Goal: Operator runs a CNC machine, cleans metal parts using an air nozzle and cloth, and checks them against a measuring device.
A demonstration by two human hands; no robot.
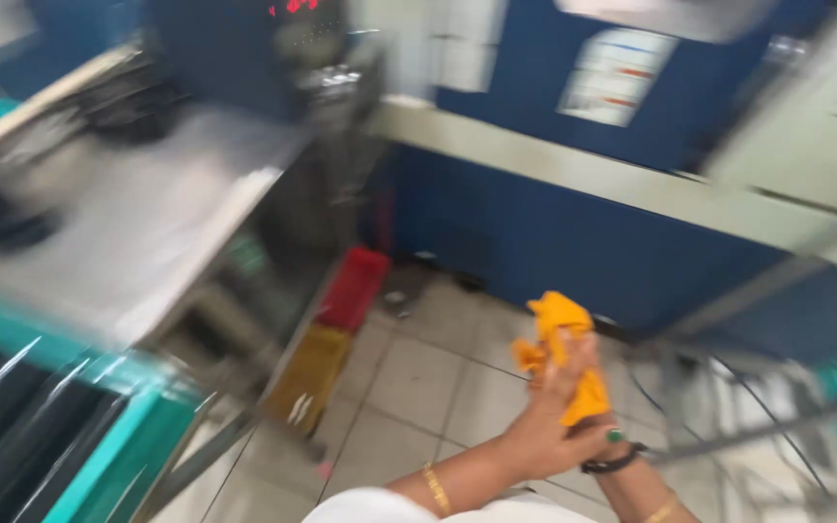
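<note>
While the head view blurred, the left hand [544,431] closed over an orange cloth [562,351], pressing it against the right hand [604,438], whose fingers I could not tell, above the tiled floor [418,387] right of a grey machine table [138,223]. Loosely bunched, the cloth could have slipped down near the red crate [355,288].

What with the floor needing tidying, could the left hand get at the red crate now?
Probably not: the left hand and right hand are both clasped on the cloth, and the red crate lies apart on the floor.
</note>
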